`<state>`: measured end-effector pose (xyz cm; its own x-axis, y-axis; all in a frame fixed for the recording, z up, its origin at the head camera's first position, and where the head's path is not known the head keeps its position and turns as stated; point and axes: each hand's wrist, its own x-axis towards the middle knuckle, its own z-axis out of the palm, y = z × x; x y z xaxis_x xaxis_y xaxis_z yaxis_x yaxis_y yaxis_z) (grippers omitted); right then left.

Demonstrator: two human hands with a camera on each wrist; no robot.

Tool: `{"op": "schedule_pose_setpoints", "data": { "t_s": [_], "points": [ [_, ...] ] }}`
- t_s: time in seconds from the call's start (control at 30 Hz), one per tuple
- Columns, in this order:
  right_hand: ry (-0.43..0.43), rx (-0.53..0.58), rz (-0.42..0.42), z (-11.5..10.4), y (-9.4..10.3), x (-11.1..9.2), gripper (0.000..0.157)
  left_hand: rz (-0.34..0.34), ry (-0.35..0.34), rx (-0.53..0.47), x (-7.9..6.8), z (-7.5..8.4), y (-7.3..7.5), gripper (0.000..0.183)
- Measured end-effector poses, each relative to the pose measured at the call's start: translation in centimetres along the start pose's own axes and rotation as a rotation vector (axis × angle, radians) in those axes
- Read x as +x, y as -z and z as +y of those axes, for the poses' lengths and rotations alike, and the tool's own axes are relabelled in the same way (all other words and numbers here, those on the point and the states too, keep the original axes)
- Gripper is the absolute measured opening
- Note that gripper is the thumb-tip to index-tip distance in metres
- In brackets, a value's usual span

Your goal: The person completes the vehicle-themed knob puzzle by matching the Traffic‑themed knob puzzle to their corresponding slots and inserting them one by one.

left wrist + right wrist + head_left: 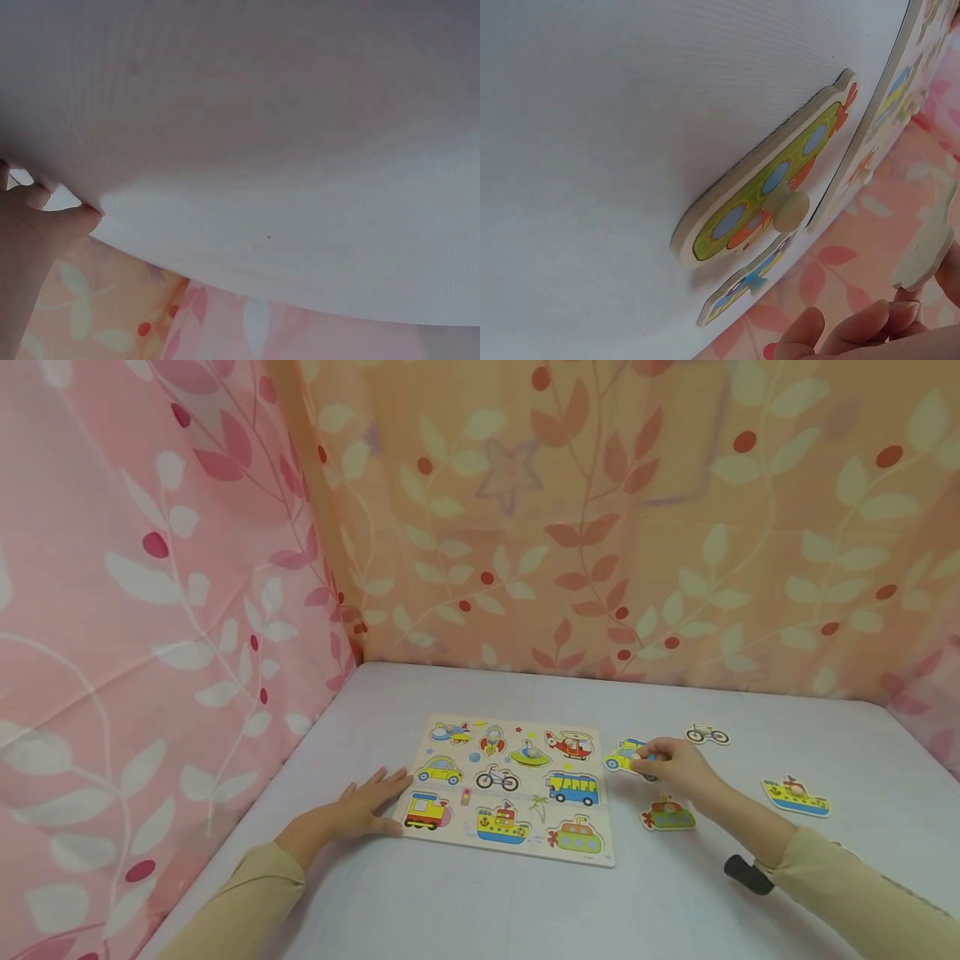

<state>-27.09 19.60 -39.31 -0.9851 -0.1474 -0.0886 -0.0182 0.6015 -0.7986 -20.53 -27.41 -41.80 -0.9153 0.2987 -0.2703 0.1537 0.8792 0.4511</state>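
A wooden puzzle board (517, 853) with vehicle pictures lies on the white table. My left hand (367, 806) rests at its left side with fingers extended, the thumb by the near left corner; the left wrist view shows only part of this hand (45, 225). Right of the board, my right hand (678, 768) pinches a yellow car puzzle piece (618, 760). Behind the car piece, a blue-and-yellow piece (647, 772) is partly hidden. A green submarine piece (669, 816) with a knob lies nearer me. In the right wrist view, the held piece (930, 244) shows its plain underside.
A bicycle piece (707, 734) and a ship piece (797, 795) lie farther right. Another piece is mostly hidden by the right forearm. A black object (748, 874) is at the right sleeve. Patterned curtains (525, 527) stand behind and left of the table.
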Motion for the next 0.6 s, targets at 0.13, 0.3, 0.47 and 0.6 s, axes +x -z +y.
{"op": "schedule_pose_setpoints", "data": {
  "t_s": [0.13,0.3,0.47,0.6],
  "points": [
    [0.031,-0.01,-0.003,-0.1,-0.3,0.1,0.028,0.0,0.007,0.002,-0.1,0.2,0.0,0.088],
    [0.068,-0.026,-0.008,-0.3,-0.8,0.3,0.025,-0.001,0.012,0.005,-0.2,0.5,0.2,0.088],
    [0.081,-0.041,-0.011,-0.6,-1.4,0.3,0.024,-0.001,0.013,0.013,-0.1,0.3,0.0,0.088],
    [0.078,-0.037,-0.013,-0.9,-1.7,0.4,0.025,-0.003,0.018,0.019,0.0,0.3,0.0,0.088]
  ]
}}
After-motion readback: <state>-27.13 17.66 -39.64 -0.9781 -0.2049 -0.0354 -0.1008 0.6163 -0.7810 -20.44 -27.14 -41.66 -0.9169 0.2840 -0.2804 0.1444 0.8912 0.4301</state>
